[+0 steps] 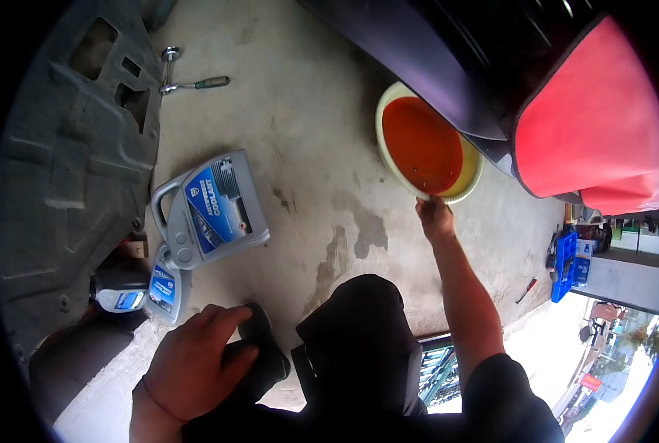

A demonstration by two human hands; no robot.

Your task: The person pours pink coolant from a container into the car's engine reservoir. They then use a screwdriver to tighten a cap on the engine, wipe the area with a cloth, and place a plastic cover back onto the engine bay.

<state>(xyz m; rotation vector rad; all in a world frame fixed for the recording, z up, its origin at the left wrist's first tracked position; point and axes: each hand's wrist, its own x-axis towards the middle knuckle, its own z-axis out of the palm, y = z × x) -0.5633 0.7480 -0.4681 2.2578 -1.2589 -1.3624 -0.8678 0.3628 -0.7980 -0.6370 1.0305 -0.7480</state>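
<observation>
My right hand point(436, 219) is closed on the near rim of a pale yellow basin point(383, 140), its arm stretched out ahead of me. Orange-red liquid point(422, 144) lies in the basin, and part of the far right side is hidden under the dark car bodywork point(447, 81). At the lower left, my left hand point(200, 354) hangs near my knee, thumb and fingers apart, with nothing visible in it. A large grey coolant jug point(222, 210) lies on the floor to the left. Smaller grey coolant bottles point(164, 288) lie beside it.
A big dark underbody panel point(64, 199) fills the left side. A ratchet wrench point(200, 84) lies at the far left. Red fender cover point(599, 118) drapes over the car at right. A blue crate point(563, 266) and a red-handled tool point(526, 290) are farther right. Wet patches point(370, 232) stain the floor.
</observation>
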